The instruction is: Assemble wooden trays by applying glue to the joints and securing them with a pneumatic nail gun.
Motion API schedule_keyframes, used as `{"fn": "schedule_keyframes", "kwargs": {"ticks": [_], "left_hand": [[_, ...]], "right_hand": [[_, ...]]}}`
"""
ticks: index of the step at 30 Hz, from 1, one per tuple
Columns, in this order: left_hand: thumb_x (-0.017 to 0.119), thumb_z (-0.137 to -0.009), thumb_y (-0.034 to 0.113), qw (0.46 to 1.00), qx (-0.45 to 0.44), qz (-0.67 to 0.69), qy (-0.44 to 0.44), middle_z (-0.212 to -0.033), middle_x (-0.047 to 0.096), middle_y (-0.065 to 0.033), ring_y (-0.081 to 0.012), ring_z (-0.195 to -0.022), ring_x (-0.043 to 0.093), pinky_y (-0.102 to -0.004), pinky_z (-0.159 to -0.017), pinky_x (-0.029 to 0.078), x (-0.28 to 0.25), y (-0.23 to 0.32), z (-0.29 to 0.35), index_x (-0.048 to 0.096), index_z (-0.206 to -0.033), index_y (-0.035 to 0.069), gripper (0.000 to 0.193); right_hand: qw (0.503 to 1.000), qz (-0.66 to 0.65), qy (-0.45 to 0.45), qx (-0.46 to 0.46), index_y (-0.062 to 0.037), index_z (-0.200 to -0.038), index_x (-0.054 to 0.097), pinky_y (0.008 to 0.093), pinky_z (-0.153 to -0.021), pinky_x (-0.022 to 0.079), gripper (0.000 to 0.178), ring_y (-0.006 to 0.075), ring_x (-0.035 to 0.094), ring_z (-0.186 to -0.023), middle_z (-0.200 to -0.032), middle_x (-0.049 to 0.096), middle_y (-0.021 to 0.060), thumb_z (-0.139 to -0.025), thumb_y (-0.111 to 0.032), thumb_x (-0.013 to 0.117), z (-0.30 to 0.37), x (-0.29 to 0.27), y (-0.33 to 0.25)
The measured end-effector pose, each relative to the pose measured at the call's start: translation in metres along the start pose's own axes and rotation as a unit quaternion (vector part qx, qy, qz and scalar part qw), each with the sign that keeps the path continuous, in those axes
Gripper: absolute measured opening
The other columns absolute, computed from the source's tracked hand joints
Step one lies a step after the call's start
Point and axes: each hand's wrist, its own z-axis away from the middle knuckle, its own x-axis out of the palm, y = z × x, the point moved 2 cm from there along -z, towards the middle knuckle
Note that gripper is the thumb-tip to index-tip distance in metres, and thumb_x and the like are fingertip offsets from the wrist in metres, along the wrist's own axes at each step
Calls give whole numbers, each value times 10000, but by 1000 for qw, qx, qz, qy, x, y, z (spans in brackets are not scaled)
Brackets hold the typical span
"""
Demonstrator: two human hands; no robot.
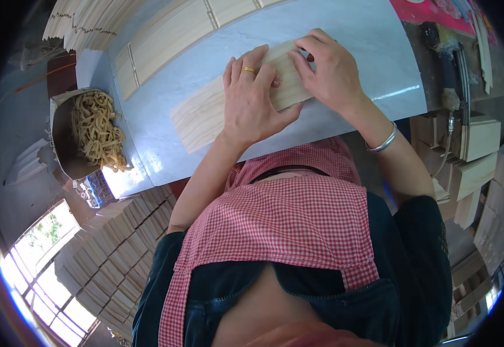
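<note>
A pale, flat wooden board (197, 118) lies slantwise on the light blue-grey table (373, 63) in front of me. My left hand (246, 98), with a gold-coloured ring, lies across the middle of the board; its fingers are bent over it and the thumb reaches along the near edge. At the board's right end, my right hand (330, 69) has thumb and forefinger closed around the wood, and a silver bangle (384, 140) circles that wrist. The palms hide part of the board, and the right fingertips are partly covered.
Joined wooden panels (174, 40) lie along the table's far side, with a pile of thin wood strips (87, 23) beyond. A bin of tan rubber bands (98, 127) hangs at the left edge. Wood stacks (119, 243) stand lower left. A hosed tool (446, 63) and boards (477, 141) are right.
</note>
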Motion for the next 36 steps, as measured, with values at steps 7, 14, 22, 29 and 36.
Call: {"fn": "schedule_keyframes", "kwargs": {"ticks": [7,14,22,29,36], "left_hand": [[807,-828,154,967,-182,-29,177,-1222,629,-130,-274,-1123,598,-401,-992,467,-69,-59,51,650,-1226,44,441],[775,-902,158,833,-489,130,225,-1010,707,-89,-161,-881,629,-299,-863,511,-105,-87,124,698,-1190,-29,352],[766,-919,149,776,-534,254,217,-928,723,-85,-163,-856,637,-317,-873,510,-99,-87,132,738,-1114,-18,258],[760,-924,140,743,-546,313,228,-912,717,-83,-170,-861,638,-337,-885,504,-98,-89,133,742,-1098,-2,226],[752,-928,127,715,-548,362,239,-908,711,-76,-170,-871,642,-338,-886,499,-97,-95,139,740,-1084,2,201]], "right_hand": [[996,-58,5,67,-62,-862,637,332,-595,500,115,223,585,-635,-837,600,41,-870,-145,716,5,1,2],[994,-36,-26,105,-54,-986,665,270,-662,524,122,182,640,-720,-934,643,23,-889,-87,732,5,-1,-4],[999,-16,-1,50,-58,-875,624,327,-653,514,106,219,608,-715,-856,603,42,-854,-95,721,2,1,-2],[998,-37,-8,55,-56,-824,594,351,-676,514,124,235,595,-731,-830,579,51,-840,-88,713,-1,2,-2],[999,-13,-11,31,-50,-831,594,350,-683,509,118,231,587,-720,-831,582,53,-837,-75,709,-3,-1,-5]]}}
